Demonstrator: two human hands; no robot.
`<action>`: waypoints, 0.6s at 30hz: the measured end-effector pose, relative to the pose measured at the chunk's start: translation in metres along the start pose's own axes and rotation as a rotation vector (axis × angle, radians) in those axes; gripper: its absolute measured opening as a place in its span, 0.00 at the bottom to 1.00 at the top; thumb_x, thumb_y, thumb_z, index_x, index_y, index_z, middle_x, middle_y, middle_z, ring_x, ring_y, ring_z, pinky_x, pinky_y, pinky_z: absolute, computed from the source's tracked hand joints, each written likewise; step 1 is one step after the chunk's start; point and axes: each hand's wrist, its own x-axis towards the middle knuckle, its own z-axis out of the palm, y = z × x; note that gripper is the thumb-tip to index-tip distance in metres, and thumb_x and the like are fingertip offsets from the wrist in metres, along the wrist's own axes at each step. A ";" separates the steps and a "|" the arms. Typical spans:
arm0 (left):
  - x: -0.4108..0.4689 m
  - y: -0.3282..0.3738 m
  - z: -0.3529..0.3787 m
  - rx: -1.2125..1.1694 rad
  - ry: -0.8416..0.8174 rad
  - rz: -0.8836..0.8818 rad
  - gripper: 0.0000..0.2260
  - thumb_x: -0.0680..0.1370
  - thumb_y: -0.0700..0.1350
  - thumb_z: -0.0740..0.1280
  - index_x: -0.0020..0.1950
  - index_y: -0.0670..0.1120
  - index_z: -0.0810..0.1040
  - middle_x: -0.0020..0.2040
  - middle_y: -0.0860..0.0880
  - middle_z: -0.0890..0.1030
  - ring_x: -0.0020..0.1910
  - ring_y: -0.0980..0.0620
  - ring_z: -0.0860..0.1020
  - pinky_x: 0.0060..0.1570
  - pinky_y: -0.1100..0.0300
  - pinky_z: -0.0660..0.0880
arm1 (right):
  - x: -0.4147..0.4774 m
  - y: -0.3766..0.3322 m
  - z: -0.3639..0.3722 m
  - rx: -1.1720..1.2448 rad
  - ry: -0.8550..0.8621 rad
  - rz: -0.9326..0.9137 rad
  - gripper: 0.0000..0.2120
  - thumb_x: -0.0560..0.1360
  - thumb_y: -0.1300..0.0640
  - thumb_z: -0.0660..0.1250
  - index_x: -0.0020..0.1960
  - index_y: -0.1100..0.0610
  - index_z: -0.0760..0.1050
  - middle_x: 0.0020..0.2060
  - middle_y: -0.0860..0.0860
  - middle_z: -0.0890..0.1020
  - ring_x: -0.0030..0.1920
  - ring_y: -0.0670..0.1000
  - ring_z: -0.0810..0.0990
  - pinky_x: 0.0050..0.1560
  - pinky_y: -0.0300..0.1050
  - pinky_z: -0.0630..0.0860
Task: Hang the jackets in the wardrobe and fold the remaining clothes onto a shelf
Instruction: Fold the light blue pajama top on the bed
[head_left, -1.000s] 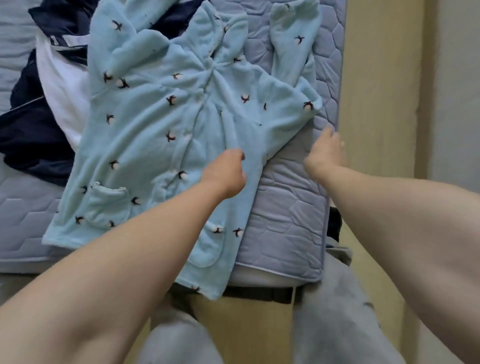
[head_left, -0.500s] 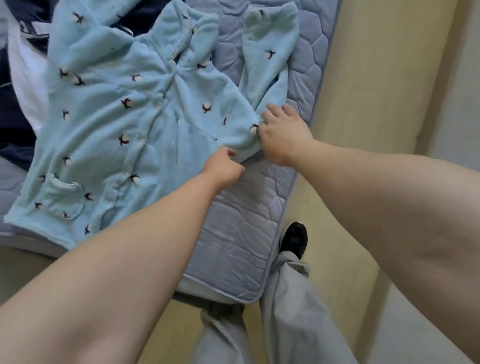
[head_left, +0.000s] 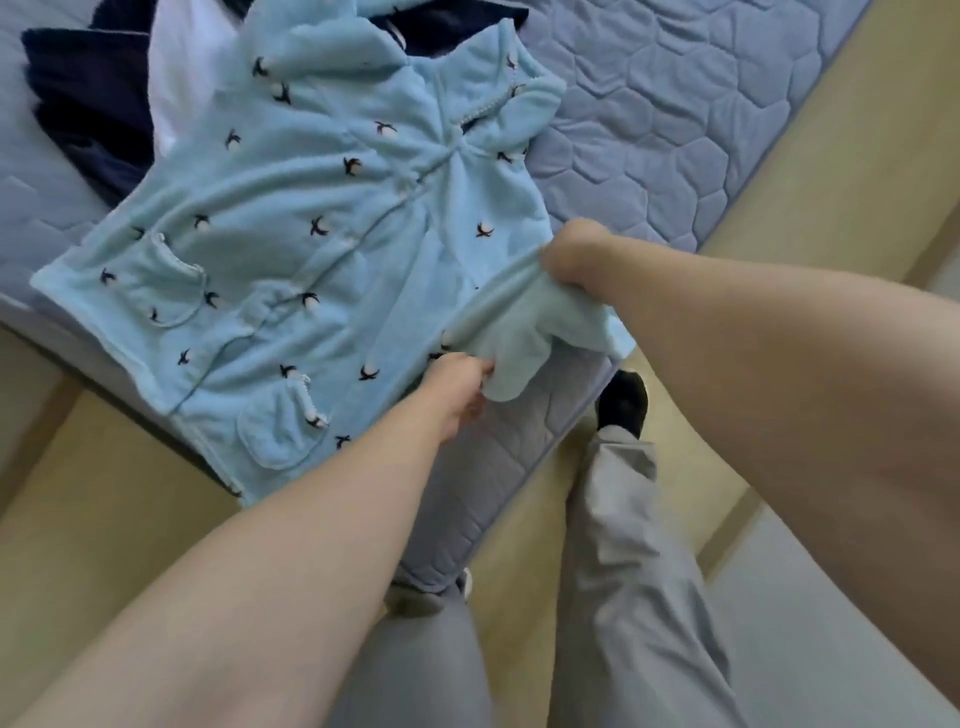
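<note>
A light blue fleece jacket (head_left: 332, 260) with small dark bird prints and two front pockets lies spread on the mattress corner. Its right sleeve (head_left: 524, 332) is bunched and pulled in over the jacket's side. My right hand (head_left: 576, 254) grips the sleeve's upper part. Lower down, my left hand (head_left: 462, 387) pinches the sleeve's edge. Behind the jacket lie a dark navy garment (head_left: 93, 104) and a white garment (head_left: 182, 67), both partly hidden.
The blue-grey quilted mattress (head_left: 675, 130) fills the upper right and ends in a corner near my legs. Yellowish wooden floor (head_left: 104, 509) surrounds it. My grey trouser legs (head_left: 639, 571) and a black shoe (head_left: 623, 400) stand beside the corner.
My right hand has taken the sleeve and drawn it down and inward toward my left hand. The view has swung so the jacket now sits turned to the left.
</note>
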 end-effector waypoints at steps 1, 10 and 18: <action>0.009 -0.003 0.001 -0.062 0.010 -0.033 0.05 0.81 0.46 0.65 0.48 0.49 0.79 0.41 0.48 0.78 0.34 0.52 0.73 0.38 0.59 0.68 | 0.009 -0.001 0.003 0.135 -0.070 0.052 0.17 0.83 0.55 0.62 0.69 0.62 0.73 0.64 0.60 0.78 0.65 0.61 0.77 0.65 0.52 0.74; 0.057 -0.007 0.021 -1.210 0.050 -0.144 0.15 0.79 0.51 0.67 0.61 0.46 0.81 0.56 0.43 0.85 0.49 0.41 0.86 0.44 0.49 0.82 | 0.067 0.041 0.032 0.403 -0.470 0.000 0.44 0.64 0.60 0.81 0.74 0.42 0.66 0.64 0.45 0.76 0.63 0.55 0.76 0.64 0.55 0.77; 0.030 -0.001 0.040 -1.069 0.144 -0.070 0.16 0.70 0.36 0.63 0.56 0.46 0.79 0.48 0.46 0.83 0.40 0.49 0.83 0.41 0.59 0.79 | 0.045 0.059 0.019 -0.281 -0.667 0.166 0.22 0.72 0.57 0.72 0.65 0.59 0.76 0.57 0.58 0.83 0.57 0.62 0.82 0.62 0.56 0.78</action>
